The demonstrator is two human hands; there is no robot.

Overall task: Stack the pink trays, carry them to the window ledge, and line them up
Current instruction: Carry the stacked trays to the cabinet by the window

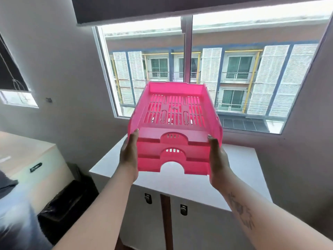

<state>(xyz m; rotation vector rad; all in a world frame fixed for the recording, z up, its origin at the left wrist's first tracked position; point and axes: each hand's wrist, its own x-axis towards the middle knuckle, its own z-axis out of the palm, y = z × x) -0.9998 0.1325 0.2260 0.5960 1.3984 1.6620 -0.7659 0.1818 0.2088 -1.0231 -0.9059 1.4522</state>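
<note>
Above the white cabinet (pixel 173 179) | my left hand (pixel 128 157) and right hand (pixel 217 159) clasp the stacked pink trays (pixel 175 127) | I keep them level, lower gently.

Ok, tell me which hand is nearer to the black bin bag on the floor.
Left. The left hand grips the left side of the pink tray stack, above and right of the black bin bag; the right hand holds the stack's far side.

Daylight floods in through the window (pixel 198 69) – its top edge blown out white – leaving the walls dim; wide-angle bending at the edges, lower left corner blurred
</note>
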